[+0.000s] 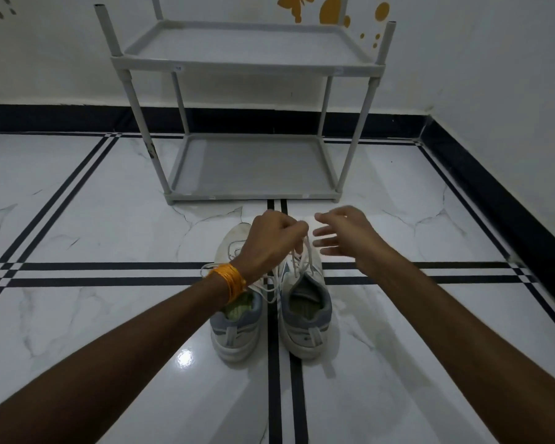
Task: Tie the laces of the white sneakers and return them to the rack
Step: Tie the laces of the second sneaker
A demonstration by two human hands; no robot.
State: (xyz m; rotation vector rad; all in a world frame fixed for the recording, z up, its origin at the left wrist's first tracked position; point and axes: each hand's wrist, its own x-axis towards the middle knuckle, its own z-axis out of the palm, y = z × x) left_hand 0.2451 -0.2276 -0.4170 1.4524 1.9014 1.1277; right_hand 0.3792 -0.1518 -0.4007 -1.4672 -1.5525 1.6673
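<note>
Two white sneakers with grey heels stand side by side on the tiled floor, toes pointing away from me: the left sneaker [234, 328] and the right sneaker [306, 312]. My left hand [273, 241] hovers above them, fingers closed on the white laces [305, 254] of the right sneaker and holding them up taut. My right hand [340, 232] is just to the right of it, fingers spread, holding nothing. Loose laces of the left sneaker trail out below my left wrist, which wears orange bangles. The grey two-shelf rack [247, 64] stands straight ahead against the wall.
Both rack shelves hold nothing; the lower shelf [253, 195] sits at floor level just beyond the sneakers. White marble floor with black stripes spreads all around. White walls with a black skirting close off the back and the right side.
</note>
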